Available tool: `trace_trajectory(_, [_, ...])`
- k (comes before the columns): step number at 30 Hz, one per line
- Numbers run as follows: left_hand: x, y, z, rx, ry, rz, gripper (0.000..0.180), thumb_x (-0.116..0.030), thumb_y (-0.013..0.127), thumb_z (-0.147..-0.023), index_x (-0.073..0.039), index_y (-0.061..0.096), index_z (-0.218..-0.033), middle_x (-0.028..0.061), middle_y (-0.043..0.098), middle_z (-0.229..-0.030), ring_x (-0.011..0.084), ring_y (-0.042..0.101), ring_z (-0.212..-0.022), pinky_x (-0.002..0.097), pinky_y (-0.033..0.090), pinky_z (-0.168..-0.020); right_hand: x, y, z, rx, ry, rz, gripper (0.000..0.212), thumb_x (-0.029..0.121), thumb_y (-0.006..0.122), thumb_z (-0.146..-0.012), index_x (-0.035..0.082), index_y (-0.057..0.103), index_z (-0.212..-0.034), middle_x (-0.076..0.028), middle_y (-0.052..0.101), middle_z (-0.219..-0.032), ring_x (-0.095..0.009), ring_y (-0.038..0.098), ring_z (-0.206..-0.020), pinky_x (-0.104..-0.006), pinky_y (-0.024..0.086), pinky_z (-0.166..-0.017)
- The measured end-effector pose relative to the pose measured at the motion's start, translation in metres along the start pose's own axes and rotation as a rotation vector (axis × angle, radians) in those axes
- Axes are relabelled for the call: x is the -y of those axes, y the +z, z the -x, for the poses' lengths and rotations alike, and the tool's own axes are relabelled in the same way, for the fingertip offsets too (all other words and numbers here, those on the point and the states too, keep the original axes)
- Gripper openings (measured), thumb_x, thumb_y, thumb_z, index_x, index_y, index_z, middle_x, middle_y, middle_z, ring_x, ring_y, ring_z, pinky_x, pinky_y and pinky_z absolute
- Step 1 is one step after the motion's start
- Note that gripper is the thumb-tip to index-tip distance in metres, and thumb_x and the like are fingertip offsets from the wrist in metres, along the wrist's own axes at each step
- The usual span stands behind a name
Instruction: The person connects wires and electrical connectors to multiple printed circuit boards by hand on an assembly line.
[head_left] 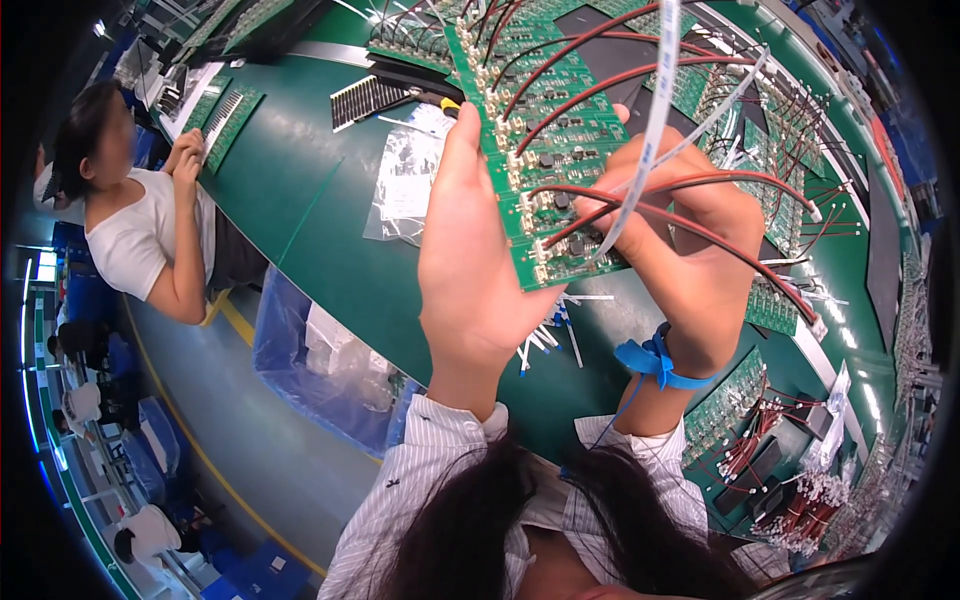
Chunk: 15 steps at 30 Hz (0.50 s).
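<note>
Blue-printed white cable (662,100) at right hand (697,278)

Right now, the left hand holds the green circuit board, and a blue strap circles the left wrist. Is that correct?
Not quite: the head view shows the blue strap around the right wrist, not the left. The rest stands: the left hand holds the green circuit board.

I see the circuit board (545,150) between the left hand (460,240) and right hand (700,220), above the table (320,205). On it, a plastic bag (403,185) lies left, wire bundles (805,512) near right; beyond the table's left edge, a bin (275,335) and a co-worker (130,230).
</note>
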<state>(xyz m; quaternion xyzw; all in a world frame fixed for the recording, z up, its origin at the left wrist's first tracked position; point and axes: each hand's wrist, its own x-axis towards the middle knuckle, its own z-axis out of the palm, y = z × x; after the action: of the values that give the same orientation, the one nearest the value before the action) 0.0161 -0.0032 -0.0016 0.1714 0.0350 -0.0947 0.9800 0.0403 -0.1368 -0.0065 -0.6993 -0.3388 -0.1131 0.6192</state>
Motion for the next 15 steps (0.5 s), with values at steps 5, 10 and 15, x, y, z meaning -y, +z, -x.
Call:
trace_trajectory(5, [-0.005, -0.015, -0.002, 0.009, 0.029, -0.061, 0.05, -0.04, 0.02, -0.095, -0.003, 0.052, -0.109, 0.0103, 0.061, -0.098, 0.0205, 0.062, -0.08, 0.033, 0.052, -0.071, -0.001, 0.006, -0.001, 0.028, 0.035, -0.003, 0.01, 0.002, 0.067, -0.065, -0.001, 0.062, -0.073, -0.009, 0.058, -0.072, -0.019, 0.054, -0.072, -0.0422, 0.035, -0.09])
trace_trajectory(10, [-0.005, -0.027, -0.008, 0.242, -0.085, 0.227, 0.047, -0.034, 0.027, -0.094, 0.002, 0.049, -0.114, 0.0204, 0.058, -0.105, 0.0296, 0.06, -0.089, 0.0415, 0.046, -0.084, 0.002, 0.001, -0.001, 0.025, 0.091, -0.034, 0.01, -0.004, 0.065, -0.064, -0.003, 0.061, -0.073, -0.009, 0.057, -0.073, -0.017, 0.052, -0.071, -0.0282, 0.041, -0.067])
trace_trajectory(15, [-0.006, -0.021, -0.004, 0.134, -0.045, 0.16, 0.046, -0.033, 0.026, -0.094, 0.002, 0.05, -0.113, 0.0194, 0.059, -0.104, 0.0286, 0.06, -0.089, 0.0404, 0.046, -0.084, 0.003, 0.003, -0.002, 0.052, 0.1, -0.024, 0.008, -0.005, 0.063, -0.065, -0.004, 0.061, -0.073, -0.009, 0.057, -0.073, -0.016, 0.052, -0.071, -0.0261, 0.04, -0.064])
